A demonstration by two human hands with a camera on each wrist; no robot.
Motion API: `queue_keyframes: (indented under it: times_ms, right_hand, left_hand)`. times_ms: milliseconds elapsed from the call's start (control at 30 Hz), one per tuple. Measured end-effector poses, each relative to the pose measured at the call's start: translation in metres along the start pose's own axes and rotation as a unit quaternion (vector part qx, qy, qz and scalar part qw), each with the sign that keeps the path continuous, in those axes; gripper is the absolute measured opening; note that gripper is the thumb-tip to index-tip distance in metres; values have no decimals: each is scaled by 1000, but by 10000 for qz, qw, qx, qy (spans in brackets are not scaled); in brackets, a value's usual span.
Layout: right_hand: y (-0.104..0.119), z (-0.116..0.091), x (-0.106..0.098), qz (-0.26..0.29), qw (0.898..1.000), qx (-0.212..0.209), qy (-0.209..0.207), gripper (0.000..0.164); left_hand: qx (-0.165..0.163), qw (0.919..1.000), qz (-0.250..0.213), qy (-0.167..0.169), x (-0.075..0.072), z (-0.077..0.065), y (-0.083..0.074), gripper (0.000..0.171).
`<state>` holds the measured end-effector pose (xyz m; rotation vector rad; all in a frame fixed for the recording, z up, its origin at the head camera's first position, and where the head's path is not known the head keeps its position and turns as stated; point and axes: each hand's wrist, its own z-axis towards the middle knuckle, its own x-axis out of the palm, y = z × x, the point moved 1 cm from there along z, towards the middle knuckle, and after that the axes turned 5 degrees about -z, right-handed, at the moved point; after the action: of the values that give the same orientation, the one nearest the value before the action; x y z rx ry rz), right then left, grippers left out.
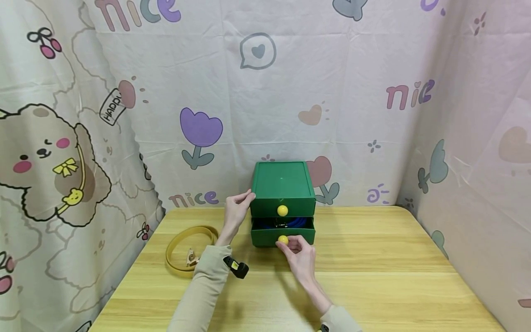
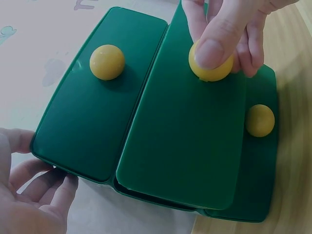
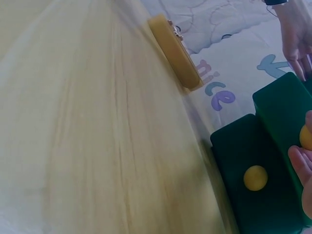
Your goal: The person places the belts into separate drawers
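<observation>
A green drawer cabinet point(image 1: 283, 179) with round yellow knobs stands at the back of the table. Its middle drawer point(image 2: 180, 141) is pulled partway out, while the top drawer point(image 2: 92, 117) and bottom drawer point(image 2: 258, 170) sit further in. Inside the middle drawer lies a coiled blue strap point(image 1: 297, 222) with a metal buckle, partly hidden by the drawer front. My right hand point(image 1: 303, 259) pinches the middle drawer's yellow knob point(image 2: 210, 74) between thumb and fingers. At the cabinet's left side, the fingers of my left hand point(image 1: 236, 213) hold its upper front edge.
On the wooden table point(image 1: 373, 267), left of the cabinet, a coiled yellow belt point(image 1: 171, 253) with a metal buckle stands on its edge beside my left forearm. A printed curtain point(image 1: 265, 115) hangs directly behind the cabinet and along both sides.
</observation>
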<state>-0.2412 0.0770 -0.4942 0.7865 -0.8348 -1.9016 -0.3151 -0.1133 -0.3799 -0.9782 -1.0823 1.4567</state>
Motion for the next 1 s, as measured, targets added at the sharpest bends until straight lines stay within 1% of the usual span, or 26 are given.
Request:
queue_keyframes:
  times_ms: [100,333,500,600,833,1000]
  right_hand:
    - [-1,1,1,-13,10000,51,-27,22]
    - [-4,4,3,-23,9999,-106,-116,21]
    - [-6,6,5,-72,9998,-117,-131,19]
    - [-6,8,6,-69,9999,-21,-118,21]
    - [-4,10,8,57,9993,371,-93,22]
    - [-4,12,9,248,9986,433,-162,23]
  left_hand:
    - [8,10000,22,-10,0,0,-1,35]
    - [15,10000,58,-19,0,-1,-1,35]
    - [-2,10000,21,-30,0,0,-1,35]
    - [-17,10000,16,-34,0,0,-1,35]
    - [-48,10000,44,-15,0,-1,-2,35]
    - [-77,10000,51,-12,0,-1,-2,37]
